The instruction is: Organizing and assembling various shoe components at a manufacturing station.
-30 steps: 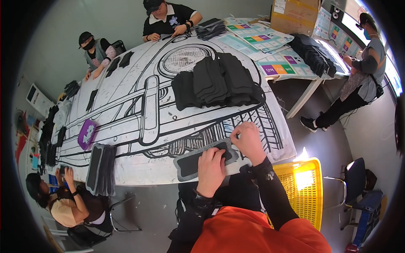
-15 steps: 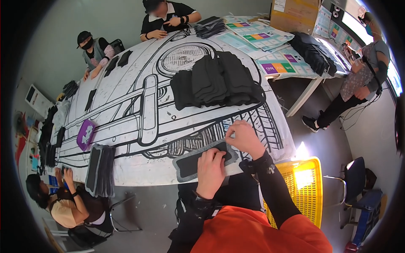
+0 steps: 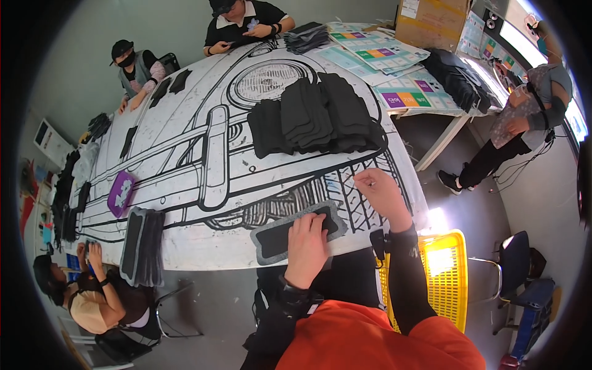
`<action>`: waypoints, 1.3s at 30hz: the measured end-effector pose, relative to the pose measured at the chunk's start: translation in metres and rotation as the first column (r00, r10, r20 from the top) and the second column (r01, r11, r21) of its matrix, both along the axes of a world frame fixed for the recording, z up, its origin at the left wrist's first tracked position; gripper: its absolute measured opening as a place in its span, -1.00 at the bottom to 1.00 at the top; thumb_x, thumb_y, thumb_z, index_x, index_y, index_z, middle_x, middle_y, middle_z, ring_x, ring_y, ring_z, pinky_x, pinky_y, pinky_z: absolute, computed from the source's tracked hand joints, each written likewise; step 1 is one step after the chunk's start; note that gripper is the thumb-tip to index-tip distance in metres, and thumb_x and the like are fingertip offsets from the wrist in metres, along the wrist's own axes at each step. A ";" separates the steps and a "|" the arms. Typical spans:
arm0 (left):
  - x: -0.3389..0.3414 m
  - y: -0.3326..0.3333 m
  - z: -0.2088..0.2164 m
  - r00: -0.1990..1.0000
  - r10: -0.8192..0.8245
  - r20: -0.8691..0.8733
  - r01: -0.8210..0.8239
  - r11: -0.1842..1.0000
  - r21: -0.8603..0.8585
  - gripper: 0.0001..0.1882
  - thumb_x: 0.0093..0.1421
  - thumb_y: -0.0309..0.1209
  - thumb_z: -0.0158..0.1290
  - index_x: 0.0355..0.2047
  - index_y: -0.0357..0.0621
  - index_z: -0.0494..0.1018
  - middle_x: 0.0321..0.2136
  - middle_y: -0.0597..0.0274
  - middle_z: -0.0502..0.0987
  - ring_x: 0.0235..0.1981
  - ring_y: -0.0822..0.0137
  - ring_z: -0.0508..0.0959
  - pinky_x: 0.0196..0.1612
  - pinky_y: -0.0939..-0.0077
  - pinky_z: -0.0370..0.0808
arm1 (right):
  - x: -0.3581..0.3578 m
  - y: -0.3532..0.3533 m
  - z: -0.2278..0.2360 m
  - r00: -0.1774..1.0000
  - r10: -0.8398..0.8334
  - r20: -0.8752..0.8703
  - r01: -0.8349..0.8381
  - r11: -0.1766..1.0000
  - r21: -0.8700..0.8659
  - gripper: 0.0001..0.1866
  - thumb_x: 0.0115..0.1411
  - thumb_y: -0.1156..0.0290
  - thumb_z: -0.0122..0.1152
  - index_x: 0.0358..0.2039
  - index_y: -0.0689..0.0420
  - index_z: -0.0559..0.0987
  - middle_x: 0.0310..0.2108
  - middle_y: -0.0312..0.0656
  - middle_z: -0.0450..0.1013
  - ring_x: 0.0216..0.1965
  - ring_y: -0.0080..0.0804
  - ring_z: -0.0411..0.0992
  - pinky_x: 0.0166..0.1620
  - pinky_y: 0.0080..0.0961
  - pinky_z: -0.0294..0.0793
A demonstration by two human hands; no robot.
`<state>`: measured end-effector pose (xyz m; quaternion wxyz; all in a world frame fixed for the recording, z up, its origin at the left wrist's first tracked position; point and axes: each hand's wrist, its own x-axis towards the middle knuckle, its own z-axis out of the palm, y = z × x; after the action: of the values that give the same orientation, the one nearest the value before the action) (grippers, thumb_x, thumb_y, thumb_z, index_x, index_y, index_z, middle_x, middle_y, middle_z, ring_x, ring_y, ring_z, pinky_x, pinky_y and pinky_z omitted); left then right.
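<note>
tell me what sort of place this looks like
Likely a handwork workshop: stacks of dark, cloth-like pieces lie on a big shared table, the left hand rests on a grey-bordered piece, and other people work around the table.

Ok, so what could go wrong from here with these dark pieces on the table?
The grey-edged piece could skew or slip: only the left hand rests on it, while the right hand is raised clear. The stack of grey-edged pieces to the left seems to overhang the near edge of the table, so a bump might tip it off. The heaped black pieces sit unevenly and might slide if jostled.
</note>
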<state>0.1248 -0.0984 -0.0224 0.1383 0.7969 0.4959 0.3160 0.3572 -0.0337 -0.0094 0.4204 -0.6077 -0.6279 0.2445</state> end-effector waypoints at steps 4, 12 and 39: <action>-0.005 0.003 0.003 0.997 -0.002 0.075 0.004 1.000 -0.025 -0.62 0.14 -0.60 0.17 0.01 -0.23 0.52 -0.11 0.05 0.50 -0.06 -0.03 0.50 0.03 0.16 0.45 | -0.017 -0.037 0.012 0.999 0.044 0.030 -0.046 0.997 0.066 -0.91 0.20 0.51 0.31 -0.27 0.19 0.66 -0.33 -0.16 0.56 -0.24 -0.21 0.55 -0.16 -0.37 0.53; -0.050 -0.018 0.017 0.983 0.105 0.149 -0.106 0.994 -0.007 -0.63 0.23 -0.61 0.08 0.07 -0.23 0.50 0.03 -0.04 0.52 0.08 -0.11 0.51 0.17 0.06 0.44 | -0.045 -0.082 0.005 0.981 -0.048 0.190 0.007 0.977 0.212 -0.78 0.14 0.59 0.27 -0.17 0.19 0.65 -0.15 -0.10 0.56 -0.03 -0.07 0.52 0.04 -0.25 0.49; -0.101 -0.103 0.010 0.945 0.199 -0.259 -0.215 0.976 -0.033 -0.39 0.39 -0.23 0.02 0.31 -0.43 0.28 0.32 -0.22 0.35 0.40 -0.10 0.28 0.44 -0.24 0.01 | -0.115 -0.141 0.002 0.662 0.082 0.745 -0.221 0.971 0.090 -0.35 0.31 -0.02 0.13 0.30 0.10 0.46 0.36 -0.11 0.33 0.41 -0.26 0.23 0.40 0.43 -0.13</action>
<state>0.0235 -0.2013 -0.0127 0.0638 0.7698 0.5998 0.2088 0.2422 -0.1746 -0.0072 0.1609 -0.5611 -0.8109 -0.0421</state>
